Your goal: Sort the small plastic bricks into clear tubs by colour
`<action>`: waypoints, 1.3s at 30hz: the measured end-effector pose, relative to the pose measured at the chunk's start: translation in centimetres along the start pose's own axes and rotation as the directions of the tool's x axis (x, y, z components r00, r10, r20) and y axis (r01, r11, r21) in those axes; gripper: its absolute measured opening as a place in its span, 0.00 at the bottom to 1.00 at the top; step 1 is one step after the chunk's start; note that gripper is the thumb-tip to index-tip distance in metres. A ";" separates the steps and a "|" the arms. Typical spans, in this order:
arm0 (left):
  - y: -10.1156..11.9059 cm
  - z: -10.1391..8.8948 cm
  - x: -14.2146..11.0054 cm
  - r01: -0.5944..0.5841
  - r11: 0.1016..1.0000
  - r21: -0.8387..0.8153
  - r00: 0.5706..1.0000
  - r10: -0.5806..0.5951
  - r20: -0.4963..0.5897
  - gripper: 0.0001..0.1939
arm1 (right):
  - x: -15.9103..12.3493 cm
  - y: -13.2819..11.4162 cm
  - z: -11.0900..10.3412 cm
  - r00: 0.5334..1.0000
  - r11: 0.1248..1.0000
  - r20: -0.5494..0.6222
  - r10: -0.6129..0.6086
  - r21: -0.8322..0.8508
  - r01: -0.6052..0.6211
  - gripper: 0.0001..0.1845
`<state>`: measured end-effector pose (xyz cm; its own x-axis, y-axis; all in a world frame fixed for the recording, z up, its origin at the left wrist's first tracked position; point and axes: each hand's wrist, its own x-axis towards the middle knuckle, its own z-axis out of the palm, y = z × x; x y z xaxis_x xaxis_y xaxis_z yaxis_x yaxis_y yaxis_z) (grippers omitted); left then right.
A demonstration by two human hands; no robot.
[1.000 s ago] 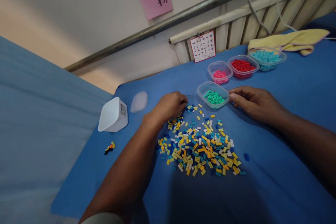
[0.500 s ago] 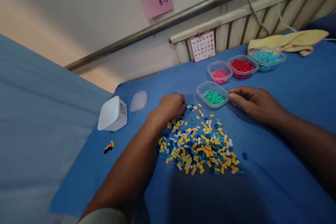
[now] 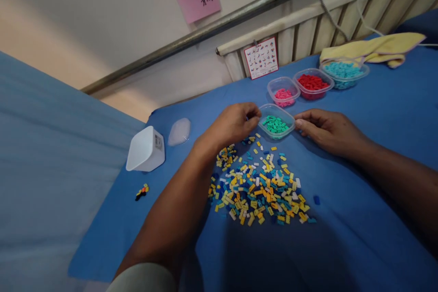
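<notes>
A clear plastic container (image 3: 293, 126) of small green bricks (image 3: 275, 124) stands on the blue cloth between my two hands. At its left rim my left hand (image 3: 236, 121) is closed, the thumb and curled fingers against the edge. Thumb and fingers of my right hand (image 3: 325, 128) pinch the opposite rim. Just below spreads a loose pile of small building bricks (image 3: 260, 191), mostly yellow, white, teal and dark blue. My left forearm passes over the pile's left side and hides part of it.
Behind stand containers of pink bricks (image 3: 284, 96), red bricks (image 3: 312, 83) and light blue bricks (image 3: 343, 70), beside a yellow cloth (image 3: 372, 50). Leftward are a white tub (image 3: 145, 149), a clear lid (image 3: 179, 132) and a small brick assembly (image 3: 142, 191). A picture card (image 3: 262, 58) leans at the back.
My left hand has moved right and up from the pile's upper left edge to the container's left rim. My right hand stays at the right rim. The view has shifted slightly.
</notes>
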<state>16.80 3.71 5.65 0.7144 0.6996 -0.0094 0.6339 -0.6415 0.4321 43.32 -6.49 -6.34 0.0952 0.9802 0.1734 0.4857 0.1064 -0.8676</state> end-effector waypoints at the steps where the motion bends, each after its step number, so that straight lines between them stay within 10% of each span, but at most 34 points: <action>1: 0.1 0.0 0.1 -0.027 0.998 -0.056 0.999 0.025 -0.038 0.14 | -0.1 -0.1 -0.1 1.000 1.000 -0.002 0.008 0.003 -0.008 0.23; 12: -5.0 -0.4 -8.5 0.199 0.960 0.197 0.976 -0.213 0.050 0.10 | -0.2 0.0 -0.2 1.000 1.000 -0.007 0.026 0.007 -0.026 0.25; 16: -4.3 1.2 -11.2 0.070 0.993 0.095 0.994 -0.078 0.082 0.13 | -0.5 -0.2 -0.3 0.999 0.999 -0.017 0.045 -0.018 -0.046 0.25; 23: -6.1 0.9 -13.0 0.085 0.996 0.021 0.967 -0.078 -0.244 0.09 | -0.6 -0.3 -0.5 0.997 0.996 -0.026 0.074 -0.048 -0.075 0.27; 32: -6.3 2.9 -13.6 -0.061 0.998 -0.008 0.989 0.059 -0.136 0.15 | -1.0 -0.4 -0.8 0.993 0.988 -0.060 0.101 -0.113 -0.107 0.27; 36: -7.9 1.1 -14.2 0.087 0.996 0.030 0.953 -0.074 -0.295 0.13 | -1.0 -0.2 -0.8 0.993 0.986 -0.059 0.098 -0.130 -0.105 0.28; 39: -8.5 0.5 -14.7 0.238 0.970 0.041 0.950 -0.224 -0.217 0.11 | -1.0 -0.1 -0.8 0.992 0.985 -0.067 0.102 -0.135 -0.110 0.28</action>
<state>1.08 -1.24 1.61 0.4725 0.8768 0.0895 0.7973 -0.4685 0.3805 43.90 -7.63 -6.07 0.2025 0.9725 0.1150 0.5849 -0.0259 -0.8107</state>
